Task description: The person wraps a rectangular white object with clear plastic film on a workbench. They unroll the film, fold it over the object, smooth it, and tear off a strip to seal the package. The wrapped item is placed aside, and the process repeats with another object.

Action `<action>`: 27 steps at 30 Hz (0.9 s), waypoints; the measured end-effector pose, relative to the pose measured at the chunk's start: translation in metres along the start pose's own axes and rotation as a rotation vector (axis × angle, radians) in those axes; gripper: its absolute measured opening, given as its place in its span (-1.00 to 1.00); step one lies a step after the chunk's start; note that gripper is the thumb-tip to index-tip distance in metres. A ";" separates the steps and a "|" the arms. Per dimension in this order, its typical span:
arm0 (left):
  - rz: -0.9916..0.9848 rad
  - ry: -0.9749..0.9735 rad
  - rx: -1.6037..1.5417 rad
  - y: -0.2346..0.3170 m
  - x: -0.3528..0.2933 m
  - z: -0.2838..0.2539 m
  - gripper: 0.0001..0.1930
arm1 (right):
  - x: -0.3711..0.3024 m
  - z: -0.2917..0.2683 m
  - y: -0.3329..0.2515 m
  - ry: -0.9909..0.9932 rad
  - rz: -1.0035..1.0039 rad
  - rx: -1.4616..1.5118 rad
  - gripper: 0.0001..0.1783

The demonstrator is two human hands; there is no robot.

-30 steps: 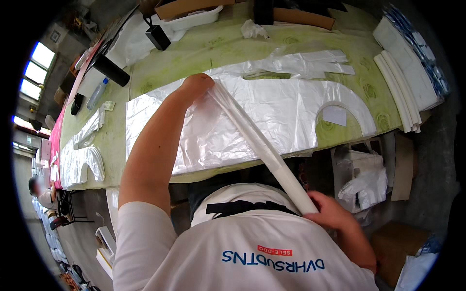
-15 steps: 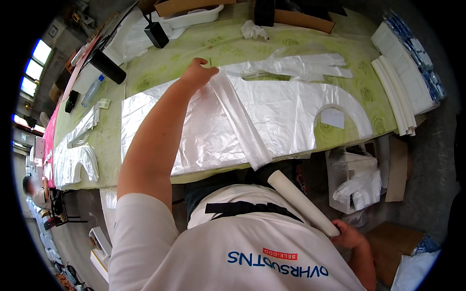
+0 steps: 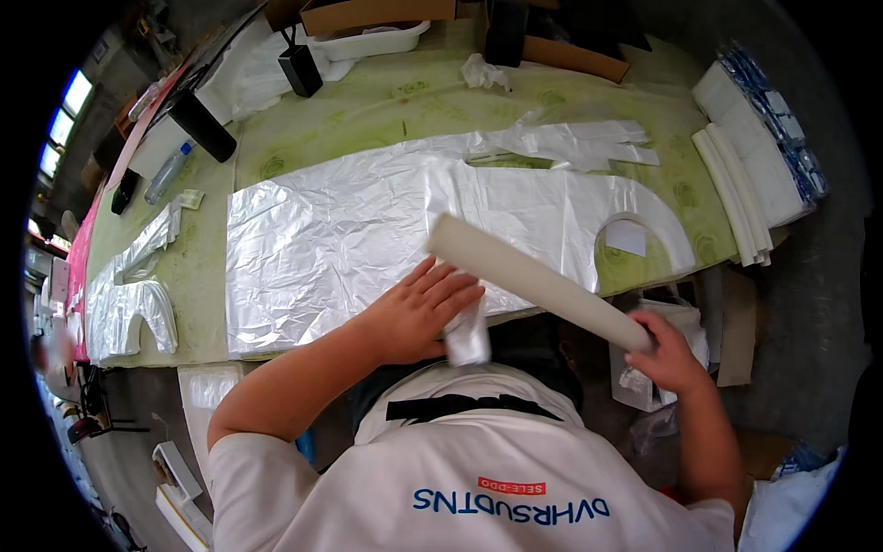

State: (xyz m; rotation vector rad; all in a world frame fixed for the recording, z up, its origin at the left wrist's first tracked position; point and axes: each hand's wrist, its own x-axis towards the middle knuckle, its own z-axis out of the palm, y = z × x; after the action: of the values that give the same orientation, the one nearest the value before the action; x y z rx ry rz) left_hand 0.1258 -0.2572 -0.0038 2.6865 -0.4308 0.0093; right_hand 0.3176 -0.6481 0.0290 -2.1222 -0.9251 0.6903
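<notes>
A shiny translucent plastic sheet, cut like an apron with a round neck opening at its right, lies across the table in front of me. My left hand is palm down at its near edge, fingers stretched out. Beside those fingers, a folded strip of the plastic hangs past the table edge. My right hand is closed around the lower right end of a thick white tube. The tube slants up and left over the sheet, its far end close to my left fingertips; whether it touches the sheet I cannot tell.
More folded plastic lies at the table's left end, near a clear bottle and a black cylinder. White rolls and a stack of packages line the right end. Cardboard boxes stand at the back.
My left hand has come from the sheet's far side down to its near edge. My right hand has raised the tube from beside my waist to over the sheet.
</notes>
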 end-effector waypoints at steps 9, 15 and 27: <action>0.008 0.028 0.157 0.008 -0.024 0.016 -0.41 | 0.110 0.028 -0.006 0.278 -0.253 -0.673 -0.44; -0.035 -0.042 0.125 0.012 -0.025 0.017 -0.37 | 0.155 0.017 -0.003 0.466 -0.143 -0.768 -0.38; -0.155 0.064 -0.150 0.029 -0.025 0.017 -0.09 | 0.121 0.142 -0.083 0.094 -0.781 -0.238 -0.51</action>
State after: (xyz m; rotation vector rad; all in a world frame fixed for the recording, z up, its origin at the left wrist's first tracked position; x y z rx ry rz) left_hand 0.0922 -0.2821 -0.0093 2.5558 -0.1942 0.0172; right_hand 0.2592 -0.4573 -0.0153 -1.7374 -1.6971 0.0814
